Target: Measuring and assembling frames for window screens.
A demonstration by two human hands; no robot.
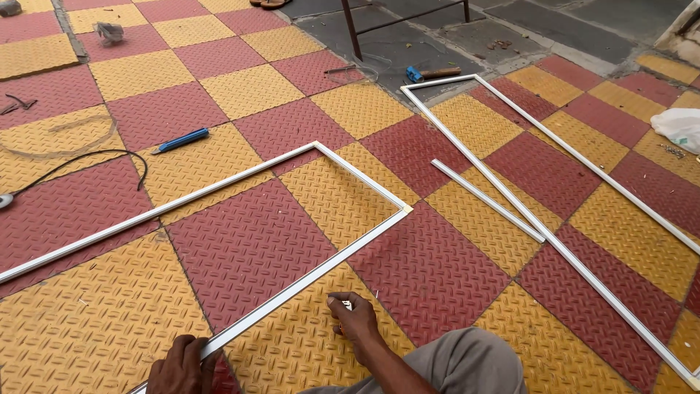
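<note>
A thin white metal frame point(240, 175) lies flat on the red and yellow tiled floor, its corner at the middle. My left hand point(181, 367) grips the near rail of this frame at the bottom edge. My right hand point(355, 318) rests on the floor just right of that rail, fingers pinched on a small white piece point(345, 303). My knee in grey trousers point(467, 361) shows at the bottom.
A second white frame point(554, 146) lies to the right with a loose white strip point(487, 200) inside it. A blue-handled tool point(181, 140) lies at left, near a black cable point(80, 162). A hammer point(432, 73) lies beside a metal stand leg point(351, 29). A white bag point(679, 125) sits far right.
</note>
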